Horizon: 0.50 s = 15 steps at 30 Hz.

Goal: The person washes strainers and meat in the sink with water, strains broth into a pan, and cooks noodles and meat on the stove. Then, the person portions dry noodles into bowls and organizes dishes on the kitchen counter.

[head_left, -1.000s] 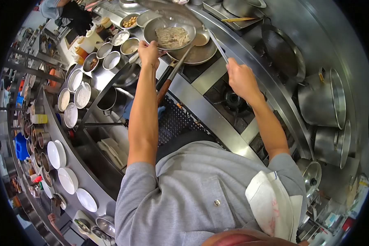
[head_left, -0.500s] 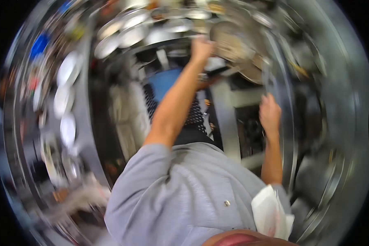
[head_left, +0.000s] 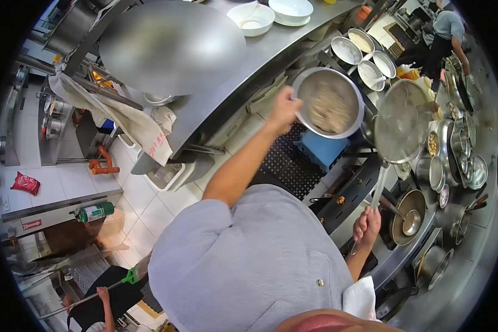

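My left hand [head_left: 284,110] is closed on the near-left rim of a round metal pot [head_left: 322,79]. Pale brown food [head_left: 330,109], smeared by motion, lies in it; I cannot tell its kind. My right hand [head_left: 366,224] grips the long handle of a large wire-mesh strainer [head_left: 402,122]. The strainer's round head is just right of the pot, over the stove side. Close to my right hand is a dark wok [head_left: 399,235] with a ladle [head_left: 411,222] resting in it.
Several metal containers [head_left: 347,51] of white contents stand beyond the pot. A steel counter [head_left: 221,83] carries white bowls [head_left: 252,20]. Black perforated matting [head_left: 290,166] covers the floor ahead. One person [head_left: 448,30] is at far right; another's hand [head_left: 103,293] holds a green-headed pole at lower left.
My view has turned left and become sharper. The pot has moved away from the counter of plates. The strainer stays in my right hand; the left hand keeps hold of the pot.
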### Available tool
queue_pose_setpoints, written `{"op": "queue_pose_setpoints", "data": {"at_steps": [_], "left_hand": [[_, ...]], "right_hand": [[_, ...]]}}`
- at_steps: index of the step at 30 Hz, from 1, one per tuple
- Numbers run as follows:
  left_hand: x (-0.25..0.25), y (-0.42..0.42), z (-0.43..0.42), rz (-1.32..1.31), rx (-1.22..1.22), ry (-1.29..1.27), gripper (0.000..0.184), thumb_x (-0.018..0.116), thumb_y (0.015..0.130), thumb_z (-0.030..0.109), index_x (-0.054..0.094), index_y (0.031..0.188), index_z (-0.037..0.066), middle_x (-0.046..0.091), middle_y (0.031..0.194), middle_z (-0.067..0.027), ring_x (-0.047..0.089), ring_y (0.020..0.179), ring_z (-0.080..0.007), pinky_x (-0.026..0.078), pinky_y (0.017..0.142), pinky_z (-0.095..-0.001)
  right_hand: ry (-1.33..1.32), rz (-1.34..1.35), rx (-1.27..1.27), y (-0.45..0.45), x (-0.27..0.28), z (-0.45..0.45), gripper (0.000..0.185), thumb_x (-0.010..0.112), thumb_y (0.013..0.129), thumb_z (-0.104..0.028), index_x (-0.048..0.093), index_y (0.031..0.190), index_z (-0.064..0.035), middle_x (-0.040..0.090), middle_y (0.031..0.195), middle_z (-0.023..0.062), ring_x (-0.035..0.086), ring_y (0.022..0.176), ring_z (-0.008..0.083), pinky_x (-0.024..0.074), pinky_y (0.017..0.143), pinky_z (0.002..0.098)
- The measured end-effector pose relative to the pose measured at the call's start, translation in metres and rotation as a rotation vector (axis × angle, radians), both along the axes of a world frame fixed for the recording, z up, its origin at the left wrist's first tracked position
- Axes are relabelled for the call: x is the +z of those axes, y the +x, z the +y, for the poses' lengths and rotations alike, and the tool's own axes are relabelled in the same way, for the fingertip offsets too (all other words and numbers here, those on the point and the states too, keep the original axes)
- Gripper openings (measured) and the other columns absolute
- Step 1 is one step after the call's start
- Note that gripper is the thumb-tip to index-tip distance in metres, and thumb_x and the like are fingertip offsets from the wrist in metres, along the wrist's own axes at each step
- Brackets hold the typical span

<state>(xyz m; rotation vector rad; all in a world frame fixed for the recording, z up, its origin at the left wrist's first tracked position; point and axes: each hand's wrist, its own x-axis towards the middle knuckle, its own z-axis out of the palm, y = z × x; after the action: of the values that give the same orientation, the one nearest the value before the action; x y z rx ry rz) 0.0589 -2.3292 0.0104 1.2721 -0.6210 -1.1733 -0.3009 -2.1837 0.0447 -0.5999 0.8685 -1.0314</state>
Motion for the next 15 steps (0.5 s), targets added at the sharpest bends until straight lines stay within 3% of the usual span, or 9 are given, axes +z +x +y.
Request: {"op": "queue_pose_setpoints", "data": {"at_steps": [4,6,10,12,14,15], "left_hand": [[0.014,0.14,0.008,0.012,0.379,0.022,0.014,0.053,0.078,0.0,0.043,0.085,0.006,0.046,0.078,-0.0055,0.05,0.059,-0.0149,0.047,0.041,-0.0314],[0.025,0.211,0.004,-0.193,0.465,0.004,0.014,0.054,0.079,0.001,0.042,0.084,0.007,0.044,0.077,-0.0051,0.047,0.057,-0.0156,0.045,0.041,-0.0314],[0.015,0.353,-0.028,-0.283,0.626,0.04,0.02,0.055,0.077,0.0,0.039,0.089,0.004,0.047,0.084,-0.0115,0.055,0.065,-0.0221,0.054,0.046,-0.0377],[0.008,0.406,-0.042,-0.257,0.685,0.119,0.028,0.055,0.074,-0.002,0.04,0.098,0.0,0.05,0.093,-0.0168,0.058,0.069,-0.0265,0.055,0.046,-0.0384],[-0.001,0.441,-0.049,-0.294,0.754,0.211,0.05,0.052,0.07,-0.006,0.035,0.118,-0.005,0.05,0.105,-0.0245,0.06,0.072,-0.0306,0.056,0.047,-0.0383],[-0.02,0.475,-0.053,-0.221,0.649,0.267,0.057,0.053,0.071,-0.006,0.03,0.123,-0.005,0.045,0.112,-0.0244,0.057,0.084,-0.0322,0.056,0.056,-0.0415]], "right_hand": [[0.104,-0.152,0.076,0.054,-0.02,-0.016,0.018,0.045,0.096,-0.019,0.043,0.087,-0.003,0.036,0.045,0.0014,0.033,0.025,0.0104,0.0275,0.021,0.0231],[0.124,-0.08,0.133,0.077,-0.022,-0.019,0.02,0.048,0.095,-0.021,0.044,0.086,-0.0035,0.036,0.044,0.0017,0.034,0.025,0.0113,0.0284,0.021,0.0242],[0.118,0.001,0.16,0.112,-0.02,-0.023,0.024,0.052,0.093,-0.025,0.044,0.084,-0.0044,0.038,0.042,0.0027,0.036,0.026,0.0136,0.0312,0.023,0.0264],[0.117,0.004,0.134,0.125,-0.02,-0.022,0.023,0.052,0.093,-0.025,0.044,0.084,-0.0045,0.038,0.042,0.0028,0.036,0.026,0.0137,0.0314,0.023,0.0263],[0.121,0.012,0.096,0.137,-0.018,-0.017,0.023,0.052,0.093,-0.025,0.044,0.084,-0.0046,0.038,0.043,0.003,0.036,0.026,0.0137,0.0316,0.023,0.0262],[0.113,0.029,0.094,0.142,-0.016,-0.017,0.022,0.051,0.094,-0.024,0.045,0.085,-0.0045,0.038,0.043,0.0022,0.037,0.026,0.0128,0.0316,0.023,0.0256]]}}
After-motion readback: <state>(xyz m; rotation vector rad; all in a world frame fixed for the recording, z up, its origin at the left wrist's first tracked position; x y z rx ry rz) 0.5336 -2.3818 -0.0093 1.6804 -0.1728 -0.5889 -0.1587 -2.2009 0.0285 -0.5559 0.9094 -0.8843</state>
